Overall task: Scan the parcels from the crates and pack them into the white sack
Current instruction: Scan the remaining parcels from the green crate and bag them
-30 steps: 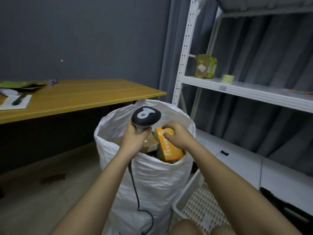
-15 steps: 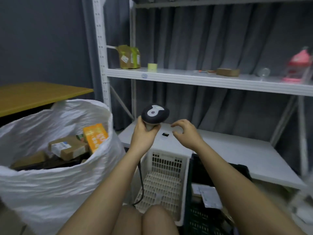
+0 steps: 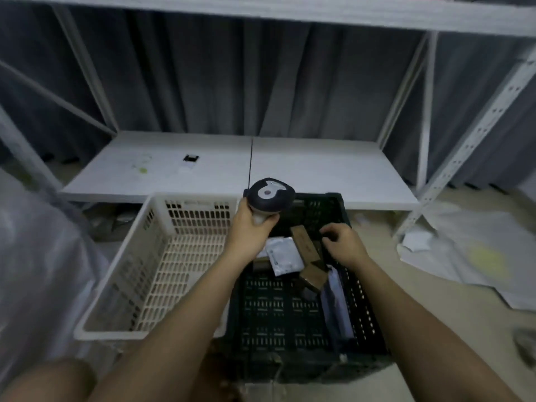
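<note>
Left hand (image 3: 251, 220) grips the pale handle of a dark-headed handheld barcode scanner (image 3: 269, 195), held upright over the seam between the white slotted plastic crate (image 3: 150, 256) at 9 o'clock and the black slotted plastic crate (image 3: 290, 311) at 6 o'clock. Right hand (image 3: 343, 244) hovers inside the black crate, fingers loosely curled and holding nothing, just beside a long brown cardboard parcel (image 3: 304, 245); a white flat mailer (image 3: 282, 255) lies touching it at 9 o'clock. White woven sack (image 3: 32, 256) is cut off at the left edge and blurred; labels unreadable.
</note>
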{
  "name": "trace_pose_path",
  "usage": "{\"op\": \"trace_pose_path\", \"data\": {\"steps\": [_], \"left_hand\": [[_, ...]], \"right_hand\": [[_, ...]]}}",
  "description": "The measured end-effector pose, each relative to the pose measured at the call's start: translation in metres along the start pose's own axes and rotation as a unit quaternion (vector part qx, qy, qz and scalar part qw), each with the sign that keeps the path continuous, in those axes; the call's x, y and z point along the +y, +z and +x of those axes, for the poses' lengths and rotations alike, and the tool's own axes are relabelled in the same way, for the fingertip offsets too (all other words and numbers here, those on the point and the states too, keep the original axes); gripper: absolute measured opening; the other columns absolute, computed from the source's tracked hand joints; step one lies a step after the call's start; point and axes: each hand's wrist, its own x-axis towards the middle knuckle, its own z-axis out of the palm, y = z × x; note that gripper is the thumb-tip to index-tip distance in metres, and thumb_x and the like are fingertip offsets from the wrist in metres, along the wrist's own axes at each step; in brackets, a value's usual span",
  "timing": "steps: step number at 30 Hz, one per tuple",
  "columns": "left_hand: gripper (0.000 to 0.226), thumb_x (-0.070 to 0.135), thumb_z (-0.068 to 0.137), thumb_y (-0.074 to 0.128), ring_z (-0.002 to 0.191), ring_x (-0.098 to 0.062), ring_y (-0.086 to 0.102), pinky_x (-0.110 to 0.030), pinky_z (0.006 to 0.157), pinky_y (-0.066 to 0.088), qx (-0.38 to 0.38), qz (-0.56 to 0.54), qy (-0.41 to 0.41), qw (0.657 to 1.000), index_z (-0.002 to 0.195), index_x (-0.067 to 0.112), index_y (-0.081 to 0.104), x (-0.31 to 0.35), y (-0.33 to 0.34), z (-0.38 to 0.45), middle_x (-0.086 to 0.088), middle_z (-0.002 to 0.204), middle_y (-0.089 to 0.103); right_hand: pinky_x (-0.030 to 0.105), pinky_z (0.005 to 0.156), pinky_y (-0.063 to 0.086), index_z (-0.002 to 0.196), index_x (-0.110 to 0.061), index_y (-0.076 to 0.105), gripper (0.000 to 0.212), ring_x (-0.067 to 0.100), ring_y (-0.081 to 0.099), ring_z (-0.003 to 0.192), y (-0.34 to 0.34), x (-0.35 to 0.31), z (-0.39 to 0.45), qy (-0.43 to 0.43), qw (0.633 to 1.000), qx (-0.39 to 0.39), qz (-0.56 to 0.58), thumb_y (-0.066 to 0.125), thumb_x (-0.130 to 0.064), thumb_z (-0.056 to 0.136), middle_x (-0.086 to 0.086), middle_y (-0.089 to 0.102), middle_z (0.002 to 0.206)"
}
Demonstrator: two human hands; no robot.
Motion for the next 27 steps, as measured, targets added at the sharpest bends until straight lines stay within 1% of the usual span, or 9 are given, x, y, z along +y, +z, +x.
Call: {"op": "trace_pose_path", "data": {"steps": [2,4,6,13,17,19,21,24,27], "left_hand": [[0.055,0.024,0.082,0.072,0.112,-0.014,0.053,-0.031,0.093,0.044,-0.025,0.012,-0.028,0.999,0.13,0.022,0.045,-0.032,0.014,0.004,0.003,0.126,0.056],[0.049,0.026,0.083,0.071,0.108,-0.012,0.053,-0.029,0.087,0.043,-0.05,0.032,-0.054,0.997,0.123,0.027,0.044,-0.061,0.022,0.005,0.01,0.12,0.053],[0.048,0.027,0.083,0.072,0.103,-0.009,0.052,-0.026,0.082,0.041,-0.063,0.049,-0.077,0.994,0.119,0.034,0.04,-0.086,0.026,0.007,0.013,0.114,0.05],[0.047,0.028,0.081,0.073,0.108,-0.014,0.054,-0.035,0.094,0.046,-0.081,0.079,-0.132,0.985,0.117,0.034,0.043,-0.148,0.026,0.018,0.013,0.111,0.053],[0.042,0.03,0.08,0.074,0.099,-0.009,0.054,-0.035,0.09,0.047,-0.085,0.08,-0.143,0.983,0.105,0.042,0.043,-0.163,0.027,0.028,0.026,0.098,0.052],[0.039,0.031,0.079,0.074,0.094,-0.004,0.053,-0.032,0.087,0.046,-0.08,0.07,-0.142,0.984,0.098,0.046,0.043,-0.169,0.026,0.031,0.029,0.094,0.051],[0.039,0.032,0.079,0.074,0.093,-0.002,0.053,-0.031,0.086,0.045,-0.073,0.057,-0.142,0.985,0.097,0.047,0.043,-0.171,0.025,0.032,0.03,0.094,0.051],[0.043,0.032,0.08,0.074,0.097,-0.003,0.054,-0.031,0.087,0.045,-0.06,0.04,-0.147,0.987,0.107,0.043,0.042,-0.17,0.024,0.032,0.03,0.097,0.051],[0.045,0.028,0.081,0.073,0.106,-0.011,0.054,-0.032,0.09,0.045,-0.044,0.03,-0.149,0.987,0.112,0.038,0.042,-0.161,0.023,0.027,0.019,0.105,0.053]], "right_hand": [[0.035,0.088,0.048,0.114,-0.002,0.067,0.025,0.032,0.061,0.107,0.026,0.038,0.001,0.045,0.998,-0.036,-0.014,0.056,-0.006,0.092,0.017,0.065,0.119],[0.033,0.084,0.046,0.113,0.0,0.067,0.024,0.034,0.06,0.109,0.054,0.071,0.0,0.086,0.993,-0.071,-0.025,0.055,-0.006,0.093,0.018,0.065,0.119],[0.031,0.092,0.044,0.119,0.004,0.063,0.028,0.034,0.055,0.119,0.082,0.095,0.002,0.111,0.988,-0.1,-0.023,0.055,-0.005,0.093,0.019,0.057,0.131],[0.035,0.109,0.03,0.147,-0.007,0.033,0.07,0.03,0.034,0.137,0.156,0.124,0.044,0.086,0.974,-0.149,-0.149,0.067,-0.028,0.089,0.014,0.034,0.151],[0.044,0.115,0.02,0.154,-0.011,0.011,0.091,0.037,0.013,0.145,0.181,0.138,0.065,0.123,0.961,-0.149,-0.197,0.067,-0.038,0.087,0.018,0.01,0.159],[0.048,0.114,0.021,0.155,-0.015,0.005,0.09,0.041,0.014,0.145,0.192,0.144,0.067,0.135,0.945,-0.152,-0.256,0.061,-0.042,0.091,0.022,0.012,0.158],[0.049,0.109,0.033,0.155,-0.018,0.007,0.084,0.042,0.026,0.138,0.196,0.149,0.065,0.132,0.936,-0.14,-0.296,0.059,-0.038,0.093,0.023,0.025,0.15],[0.043,0.104,0.038,0.153,-0.019,0.018,0.091,0.041,0.036,0.131,0.19,0.148,0.057,0.147,0.962,-0.142,-0.181,0.072,-0.035,0.083,0.024,0.033,0.143],[0.032,0.092,0.046,0.147,-0.017,0.033,0.083,0.028,0.052,0.119,0.169,0.133,0.044,0.145,0.986,-0.064,0.046,0.078,-0.026,0.078,0.011,0.048,0.132]]}}
